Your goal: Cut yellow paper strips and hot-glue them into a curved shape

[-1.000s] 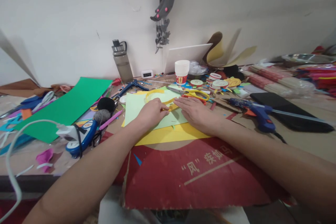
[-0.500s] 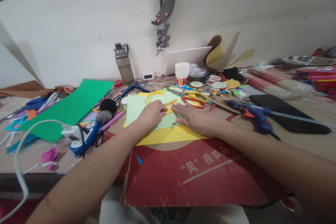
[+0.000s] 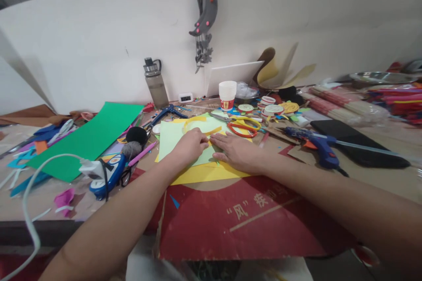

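My left hand (image 3: 190, 145) rests on a pale green sheet (image 3: 168, 138), its fingers curled in and pinching at a narrow yellow paper strip (image 3: 214, 131). What lies under its fingertips is mostly hidden. Beside it, my right hand (image 3: 236, 153) lies flat with the fingers stretched out, the fingertips almost meeting the left hand's. A curved yellow paper piece (image 3: 197, 119) lies just beyond the left hand. Yellow paper (image 3: 198, 174) shows beneath the green sheet. Scissors with red and yellow handles (image 3: 244, 128) lie just past the right hand.
A red cardboard sheet (image 3: 250, 232) lies under the work. On the right are a blue glue gun (image 3: 325, 145) and a black flat object (image 3: 362, 147). Paper cups (image 3: 227, 95), a bottle (image 3: 156, 85) and blue pliers (image 3: 163, 114) stand or lie behind. Green paper (image 3: 89, 140) covers the left.
My right hand has slid slightly left, closer to the left hand, covering the small yellow bit between them. My left hand stays nearly in place. The camera view has shifted a little.
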A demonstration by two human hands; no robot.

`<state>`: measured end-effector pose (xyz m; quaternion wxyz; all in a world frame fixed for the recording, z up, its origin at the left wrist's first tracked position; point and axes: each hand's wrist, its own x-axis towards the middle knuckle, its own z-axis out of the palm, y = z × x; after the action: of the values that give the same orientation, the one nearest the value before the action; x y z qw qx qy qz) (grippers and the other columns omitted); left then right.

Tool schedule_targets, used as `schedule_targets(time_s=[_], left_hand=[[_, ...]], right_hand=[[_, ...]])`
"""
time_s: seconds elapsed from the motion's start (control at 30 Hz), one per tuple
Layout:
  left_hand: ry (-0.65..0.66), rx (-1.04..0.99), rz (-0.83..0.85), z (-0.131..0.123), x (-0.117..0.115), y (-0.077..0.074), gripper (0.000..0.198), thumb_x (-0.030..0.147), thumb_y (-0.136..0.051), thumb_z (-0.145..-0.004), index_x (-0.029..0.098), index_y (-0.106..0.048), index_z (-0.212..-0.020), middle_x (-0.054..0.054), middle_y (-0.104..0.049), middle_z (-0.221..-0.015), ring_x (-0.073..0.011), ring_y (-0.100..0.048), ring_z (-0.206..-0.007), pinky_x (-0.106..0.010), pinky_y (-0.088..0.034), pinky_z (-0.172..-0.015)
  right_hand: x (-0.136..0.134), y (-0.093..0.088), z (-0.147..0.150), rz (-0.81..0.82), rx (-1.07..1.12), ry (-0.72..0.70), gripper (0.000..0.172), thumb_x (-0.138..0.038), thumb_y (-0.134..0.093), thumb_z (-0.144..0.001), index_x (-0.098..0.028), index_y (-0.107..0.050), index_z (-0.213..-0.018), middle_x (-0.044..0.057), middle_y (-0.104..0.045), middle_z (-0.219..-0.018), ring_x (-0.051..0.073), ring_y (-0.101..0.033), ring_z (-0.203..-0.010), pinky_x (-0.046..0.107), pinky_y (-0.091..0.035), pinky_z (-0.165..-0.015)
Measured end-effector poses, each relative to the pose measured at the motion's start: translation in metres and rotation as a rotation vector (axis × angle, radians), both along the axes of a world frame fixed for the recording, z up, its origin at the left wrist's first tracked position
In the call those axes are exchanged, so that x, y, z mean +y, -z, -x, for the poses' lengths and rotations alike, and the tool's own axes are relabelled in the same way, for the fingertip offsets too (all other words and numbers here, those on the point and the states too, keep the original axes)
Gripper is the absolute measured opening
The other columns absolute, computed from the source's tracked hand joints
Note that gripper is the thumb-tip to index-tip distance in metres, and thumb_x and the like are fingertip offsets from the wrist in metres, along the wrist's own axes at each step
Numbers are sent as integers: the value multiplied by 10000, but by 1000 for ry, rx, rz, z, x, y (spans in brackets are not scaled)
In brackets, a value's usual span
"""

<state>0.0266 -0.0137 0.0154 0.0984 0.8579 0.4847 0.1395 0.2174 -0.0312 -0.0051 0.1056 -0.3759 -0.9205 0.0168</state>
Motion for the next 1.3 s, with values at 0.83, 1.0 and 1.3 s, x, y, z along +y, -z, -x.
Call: schedule_targets(time_s=[0.83, 1.0, 1.3], left_hand=[[-13, 24, -14, 0, -3, -1, 180, 241, -549, -808, 155, -708, -812, -66, -587, -809, -181, -551, -787, -313, -428, -777], [-31, 17, -9, 0, -2, -1, 156, 239, -565, -794, 166, -703, -800, -57, -590, -794, -171, -542, -770, -306, -428, -757], [-70, -19, -31, -1, -3, 1, 150, 227, -581, -783, 147, -695, -840, -73, -604, -844, -176, -557, -788, -299, -436, -756]], right_hand=[[-1, 13, -2, -116, 8, 30, 584, -468, -309, -946, -71, -461, -1347, 185, -441, -1413, 281, -362, -1338, 498, -245, -1114], [-4, 7, 2, -34, 65, -10, 559, -459, -342, -938, -90, -481, -1334, 191, -479, -1381, 285, -406, -1310, 511, -277, -1095], [-1, 13, 2, -14, 128, 36, 575, -468, -289, -945, -103, -468, -1352, 184, -459, -1398, 282, -362, -1339, 509, -296, -1086]])
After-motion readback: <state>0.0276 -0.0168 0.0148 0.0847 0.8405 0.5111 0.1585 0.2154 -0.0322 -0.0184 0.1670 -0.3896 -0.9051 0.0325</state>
